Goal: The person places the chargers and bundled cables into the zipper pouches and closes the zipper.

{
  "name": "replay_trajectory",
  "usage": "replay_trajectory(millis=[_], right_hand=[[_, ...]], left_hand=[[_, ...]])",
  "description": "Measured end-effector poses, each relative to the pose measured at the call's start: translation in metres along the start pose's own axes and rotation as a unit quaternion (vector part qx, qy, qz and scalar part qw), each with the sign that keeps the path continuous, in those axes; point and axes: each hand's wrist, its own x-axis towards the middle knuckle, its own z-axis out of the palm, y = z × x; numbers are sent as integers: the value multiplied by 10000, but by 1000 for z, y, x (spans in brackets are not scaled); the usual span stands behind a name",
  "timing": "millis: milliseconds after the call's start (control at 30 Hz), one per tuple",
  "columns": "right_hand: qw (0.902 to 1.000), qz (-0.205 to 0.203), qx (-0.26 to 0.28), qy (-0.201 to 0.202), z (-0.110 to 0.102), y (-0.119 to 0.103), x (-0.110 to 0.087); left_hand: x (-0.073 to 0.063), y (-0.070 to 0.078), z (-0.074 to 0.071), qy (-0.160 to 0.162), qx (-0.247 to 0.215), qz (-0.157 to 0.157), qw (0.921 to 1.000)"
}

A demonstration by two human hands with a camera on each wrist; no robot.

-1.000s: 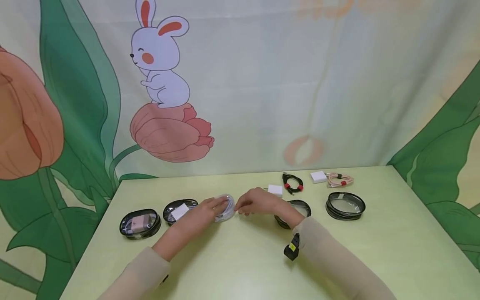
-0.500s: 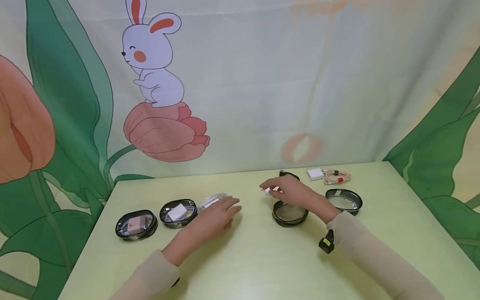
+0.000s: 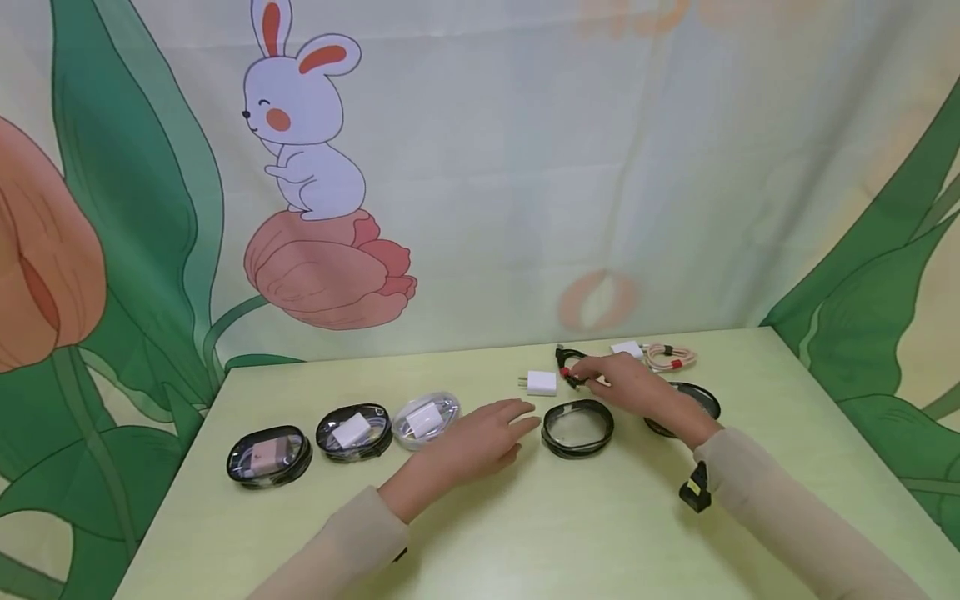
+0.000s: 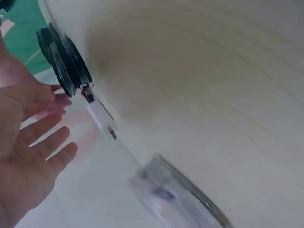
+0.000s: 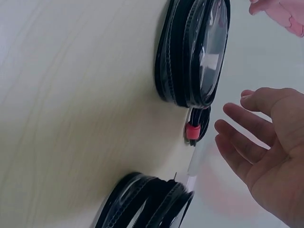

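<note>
My left hand (image 3: pixel 480 442) hovers over the table with its fingers spread, between a clear case (image 3: pixel 453 408) and a round black-rimmed case (image 3: pixel 576 427). In the left wrist view the left palm (image 4: pixel 28 175) holds nothing. Just behind the round case, my right hand (image 3: pixel 626 383) reaches over a coiled black cable (image 3: pixel 567 360) with red ties. The right wrist view shows the right fingers (image 5: pixel 244 126) loosely bent and apart from the cable, whose red tie (image 5: pixel 193 131) shows beyond a case. Part of the coil is hidden behind the right hand in the head view.
A white charger (image 3: pixel 542 383) lies left of the black cable. Another charger (image 3: pixel 627 348) and a pink cable (image 3: pixel 670 357) sit at the back right. The right forearm partly covers a second black-rimmed case (image 3: pixel 701 400). Two filled black-rimmed cases, one holding a pink charger (image 3: pixel 268 456), stand left.
My left hand has left the clear case and moved right, uncovering a white charger on it. The right hand has swung right, past the white charger, to the black cable.
</note>
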Motion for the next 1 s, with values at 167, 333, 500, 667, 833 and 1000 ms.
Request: replay_trajectory(millis=[167,333,500,667,833,1000], right_hand=[[9994,263,-143,167,2,7,0],[9982,553,-171,126,9,14,5],[9976,669,-115,168,14,18,5],[9969,740,-51,280,17,23,5],[9959,817,-77,371,20,25,7],[9949,925,57,400,20,25,9]], left_hand=[[20,6,8,-268,-76,196,9994],[33,9,13,-712,-73,294,9970],[37,12,14,-789,59,408,9960],[38,13,15,-483,274,487,9973],[38,16,16,-329,426,531,9971],[38,19,12,-276,236,265,9990]])
